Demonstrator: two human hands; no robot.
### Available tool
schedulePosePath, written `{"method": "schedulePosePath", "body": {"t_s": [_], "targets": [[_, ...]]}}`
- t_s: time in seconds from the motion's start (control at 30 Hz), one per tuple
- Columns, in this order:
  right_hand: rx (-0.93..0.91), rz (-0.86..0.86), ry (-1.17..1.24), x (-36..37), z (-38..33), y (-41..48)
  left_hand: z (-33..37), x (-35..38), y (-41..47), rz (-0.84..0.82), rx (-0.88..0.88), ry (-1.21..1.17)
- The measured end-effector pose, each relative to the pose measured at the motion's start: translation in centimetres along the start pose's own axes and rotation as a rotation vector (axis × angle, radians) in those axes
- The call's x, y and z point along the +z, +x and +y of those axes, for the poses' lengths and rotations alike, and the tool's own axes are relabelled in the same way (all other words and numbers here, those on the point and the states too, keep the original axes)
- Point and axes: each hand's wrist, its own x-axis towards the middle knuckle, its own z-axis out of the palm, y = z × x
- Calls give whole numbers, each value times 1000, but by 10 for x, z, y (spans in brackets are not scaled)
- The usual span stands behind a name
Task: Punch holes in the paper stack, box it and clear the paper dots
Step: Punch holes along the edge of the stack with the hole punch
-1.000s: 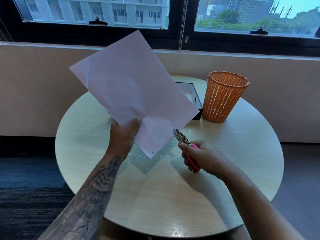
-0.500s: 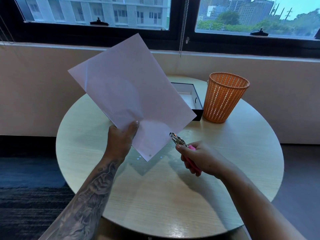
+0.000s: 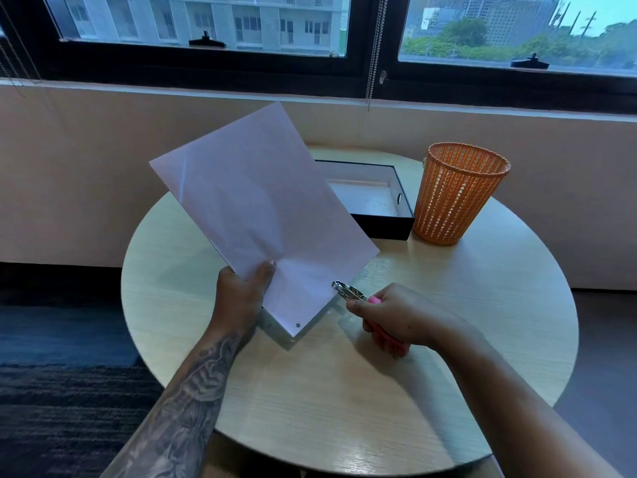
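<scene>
My left hand (image 3: 241, 294) grips a white paper stack (image 3: 258, 215) by its lower edge and holds it tilted above the round table (image 3: 344, 391). One punched hole shows near the stack's lowest corner. My right hand (image 3: 393, 319) is closed around the pink handles of a metal hole punch (image 3: 348, 292). The punch's jaws sit on the stack's lower right edge. A few white paper dots (image 3: 329, 312) lie on the table just under the stack, mostly hidden by it.
An open black box (image 3: 386, 220) with a white inside rests at the back of the table, partly behind the paper. An orange mesh bin (image 3: 455, 194) stands right of the box. A wall and window run behind the table.
The paper stack has come down and closer to the table. My right hand has moved the punch left until its jaws reach the stack's edge.
</scene>
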Motion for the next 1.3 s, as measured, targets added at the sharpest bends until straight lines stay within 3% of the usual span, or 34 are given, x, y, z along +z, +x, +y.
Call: {"method": "schedulePosePath", "body": {"t_s": [0.87,1.0,1.13,1.3], "targets": [[63,-29,-122,2,-5,11,-5,1,-1,-42,3,-1],[56,-36,18,-4,-8,5,-2,0,-1,0,4,-31],[-24,53,22,-19,6,0,5,1,-1,39,31,-67],[-123,142,199,-33,24,-11,17,-2,1,54,73,-98]]}}
